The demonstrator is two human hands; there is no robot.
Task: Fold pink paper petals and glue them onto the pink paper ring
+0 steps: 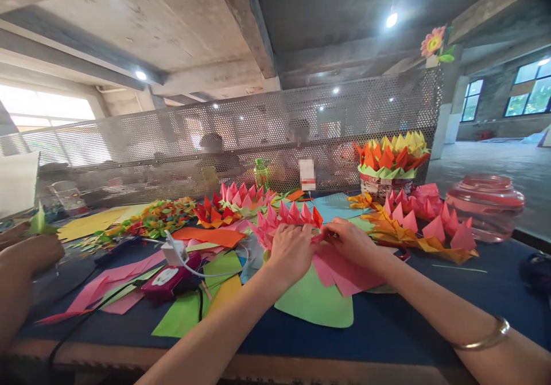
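Observation:
In the middle of the table, my left hand (291, 248) is closed on a folded-paper flower (267, 224) with pink pointed petals and a red-orange one at its right end. Close beside it, my right hand (353, 242) pinches the flower's right edge, its fingertips almost meeting my left hand's. The fingers partly cover the spot where they meet. Under both hands lie pink paper sheets (350, 270) over a rounded light-green sheet (318, 304).
Finished paper flowers (434, 227) and a clear pinkish jar (484, 210) stand at right, a petalled basket (387, 167) behind. A white charger (174, 253) and purple box (167, 282) with cables lie left. Another person's hand (38, 250) is at far left. A perforated metal screen (258, 115) closes the back.

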